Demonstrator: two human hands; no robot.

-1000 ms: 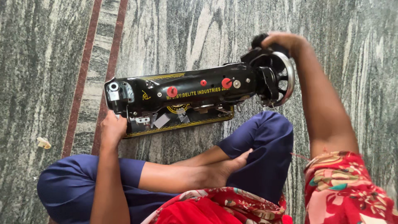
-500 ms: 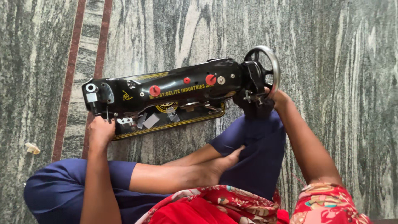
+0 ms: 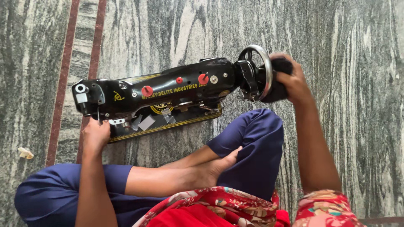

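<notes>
Both hands on sewing machine [image 3: 168,96]: my right hand [image 3: 294,80] wipes handwheel [image 3: 256,71] w/ gripped dark cloth [image 3: 277,82], left hand [image 3: 96,135] curled on base [image 3: 185,122]; wipe arm next.

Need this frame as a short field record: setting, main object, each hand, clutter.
setting: person seated cross-legged on a grey veined stone floor
main object: black sewing machine with a silver handwheel at its right end
left hand: resting at the machine's needle end
right hand: grip on a dark cloth against the handwheel
clutter: small pale scrap on the floor
</notes>
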